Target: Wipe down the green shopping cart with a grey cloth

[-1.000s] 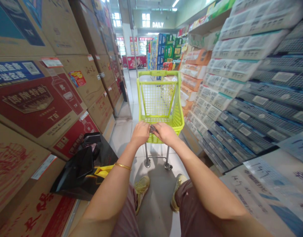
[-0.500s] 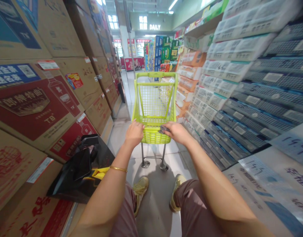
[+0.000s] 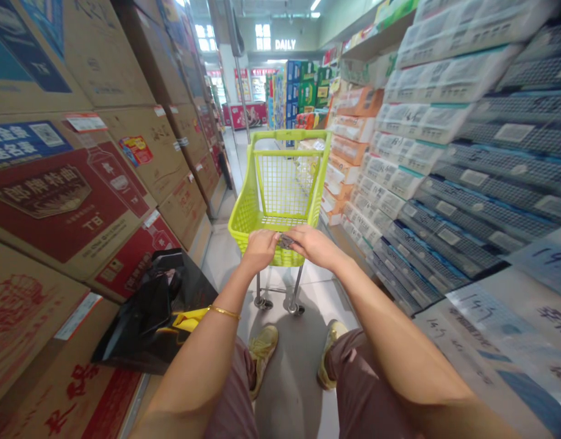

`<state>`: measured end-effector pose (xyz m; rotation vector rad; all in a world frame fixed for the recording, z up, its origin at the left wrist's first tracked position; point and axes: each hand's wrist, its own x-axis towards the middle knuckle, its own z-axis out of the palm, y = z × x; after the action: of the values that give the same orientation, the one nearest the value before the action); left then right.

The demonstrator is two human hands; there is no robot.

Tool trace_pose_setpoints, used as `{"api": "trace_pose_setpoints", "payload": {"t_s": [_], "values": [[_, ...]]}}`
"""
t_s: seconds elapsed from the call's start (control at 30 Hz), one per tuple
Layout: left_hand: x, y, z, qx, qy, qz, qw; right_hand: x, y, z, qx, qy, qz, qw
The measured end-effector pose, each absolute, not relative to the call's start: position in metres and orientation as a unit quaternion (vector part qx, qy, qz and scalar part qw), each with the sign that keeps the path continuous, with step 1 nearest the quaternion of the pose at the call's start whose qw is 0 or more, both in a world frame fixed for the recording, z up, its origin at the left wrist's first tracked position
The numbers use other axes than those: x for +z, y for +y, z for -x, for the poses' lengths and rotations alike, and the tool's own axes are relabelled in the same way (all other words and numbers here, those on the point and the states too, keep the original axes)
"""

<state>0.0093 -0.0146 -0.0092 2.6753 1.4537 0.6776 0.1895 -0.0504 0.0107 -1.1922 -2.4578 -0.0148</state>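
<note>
A lime-green shopping cart [image 3: 287, 183] stands in front of me, turned a little, its near end under my hands. My left hand [image 3: 261, 249] is closed over the near rim, its fingers pinching the left end of a small crumpled grey cloth [image 3: 286, 241]. From the other side, my right hand [image 3: 314, 245] grips the same cloth against the rim. Both sets of fingertips almost meet there. The cart's basket has grid walls, and nothing shows inside it. Its metal legs and casters [image 3: 292, 306] rest on the tiles.
Stacked cartons [image 3: 70, 207] line the left side, with a black bag [image 3: 147, 329] by my left leg. Packs of wrapped paper goods [image 3: 413, 146] rise on the right. Ahead the aisle floor [image 3: 238, 174] runs between a glass panel and coloured boxes [image 3: 308, 85]. My shoes [image 3: 263, 353] are below.
My hands spread apart along the cart's rim, the cloth staying in the right one, then came together again at the cloth. The cart has swivelled, its near end swinging left.
</note>
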Motion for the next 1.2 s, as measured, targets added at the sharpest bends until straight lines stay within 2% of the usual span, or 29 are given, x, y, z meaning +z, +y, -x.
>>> {"api": "trace_pose_setpoints", "payload": {"t_s": [0.23,0.57,0.7,0.97,1.2], "values": [[-0.008,-0.016,-0.016,0.217,0.467,-0.857,0.018,0.011,-0.045,-0.230,0.066,-0.881,0.377,0.279],[-0.014,-0.015,-0.019,0.225,0.492,-0.841,-0.005,0.002,-0.051,-0.166,-0.079,-0.852,0.474,0.207],[-0.012,-0.015,-0.014,0.233,0.476,-0.848,0.005,0.004,-0.048,-0.175,-0.041,-0.870,0.439,0.220],[-0.008,-0.017,-0.018,0.225,0.486,-0.844,0.017,0.007,-0.040,-0.231,0.056,-0.875,0.370,0.307],[-0.007,-0.018,-0.019,0.225,0.502,-0.835,0.008,0.002,-0.047,-0.193,-0.035,-0.874,0.410,0.257]]}}
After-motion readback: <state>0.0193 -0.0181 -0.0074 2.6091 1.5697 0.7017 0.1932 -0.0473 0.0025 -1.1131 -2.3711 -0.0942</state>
